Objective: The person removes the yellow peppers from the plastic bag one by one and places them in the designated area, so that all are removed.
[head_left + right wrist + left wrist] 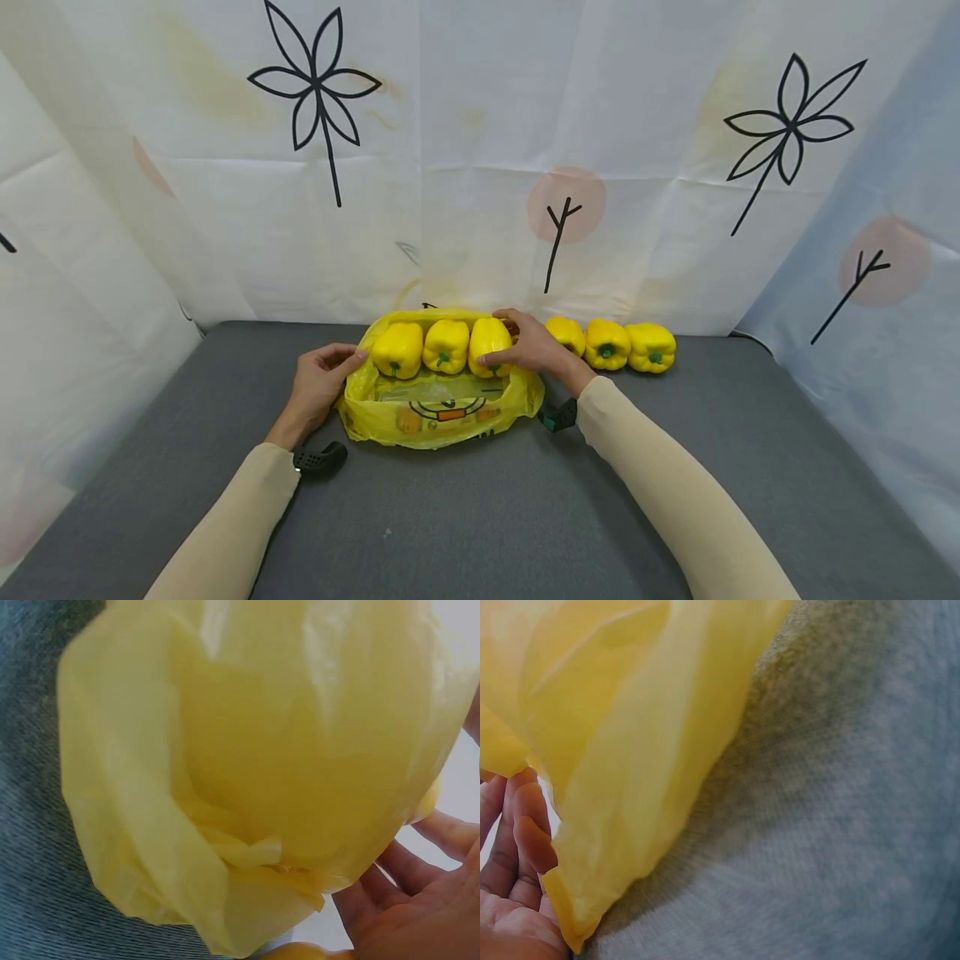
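A yellow plastic bag (382, 423) with a dark and orange print lies with its mouth spread wide. Three yellow bell peppers sit side by side in it: a left one (398, 350), a middle one (446, 346) and a right one (490, 340). My left hand (313, 385) pinches the bag's left rim between thumb and fingers. With thumb in front and fingers behind, my right hand (538, 346) grips the right pepper inside the bag's right side. In the right wrist view, the bag (300, 735) hides most of that pepper.
To the right of the bag, three more yellow bell peppers stand in a row along the back: one partly behind my right wrist (566, 332), a middle pepper (607, 344) and an end pepper (651, 347). A patterned white cloth (480, 125) hangs behind the grey table (465, 525).
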### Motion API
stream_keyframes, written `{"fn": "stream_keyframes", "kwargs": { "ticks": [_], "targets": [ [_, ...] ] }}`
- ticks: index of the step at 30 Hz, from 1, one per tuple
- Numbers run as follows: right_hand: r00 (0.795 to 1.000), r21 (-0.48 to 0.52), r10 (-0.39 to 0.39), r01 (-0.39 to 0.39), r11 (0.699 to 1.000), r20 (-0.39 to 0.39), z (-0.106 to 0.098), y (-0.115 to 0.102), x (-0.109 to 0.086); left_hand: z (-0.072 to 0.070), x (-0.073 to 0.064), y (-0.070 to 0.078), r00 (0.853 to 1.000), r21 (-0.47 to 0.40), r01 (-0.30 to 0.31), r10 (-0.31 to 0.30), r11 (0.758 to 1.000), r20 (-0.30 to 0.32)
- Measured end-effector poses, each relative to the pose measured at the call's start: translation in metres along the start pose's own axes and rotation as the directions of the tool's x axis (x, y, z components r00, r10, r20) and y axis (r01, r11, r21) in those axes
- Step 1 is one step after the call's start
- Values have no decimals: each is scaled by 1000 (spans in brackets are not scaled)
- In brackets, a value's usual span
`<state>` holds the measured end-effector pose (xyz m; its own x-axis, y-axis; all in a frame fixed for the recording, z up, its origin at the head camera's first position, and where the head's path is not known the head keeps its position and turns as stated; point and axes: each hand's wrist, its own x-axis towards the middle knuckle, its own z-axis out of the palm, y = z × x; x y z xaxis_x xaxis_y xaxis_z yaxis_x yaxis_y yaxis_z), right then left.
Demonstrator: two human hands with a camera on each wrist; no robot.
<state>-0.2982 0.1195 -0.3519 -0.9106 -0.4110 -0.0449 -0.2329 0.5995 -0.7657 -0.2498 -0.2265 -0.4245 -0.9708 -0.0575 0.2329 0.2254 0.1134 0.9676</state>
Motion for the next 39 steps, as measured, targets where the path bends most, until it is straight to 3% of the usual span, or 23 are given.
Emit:
{"fn": "stream_keyframes", "kwargs": {
  "ticks": [16,31,39],
  "targets": [
    [995,123,-64,73,990,-77,1,0,-12,-1,0,1,1000,-6,3,-3,1000,9],
    [990,175,-99,116,978,-100,-4,-8,-26,0,0,0,1000,-4,11,-11,1000,2],
    [980,211,-149,175,962,-135,-10,-9,-34,0,0,0,1000,-11,14,-15,1000,-7]
  ]
}}
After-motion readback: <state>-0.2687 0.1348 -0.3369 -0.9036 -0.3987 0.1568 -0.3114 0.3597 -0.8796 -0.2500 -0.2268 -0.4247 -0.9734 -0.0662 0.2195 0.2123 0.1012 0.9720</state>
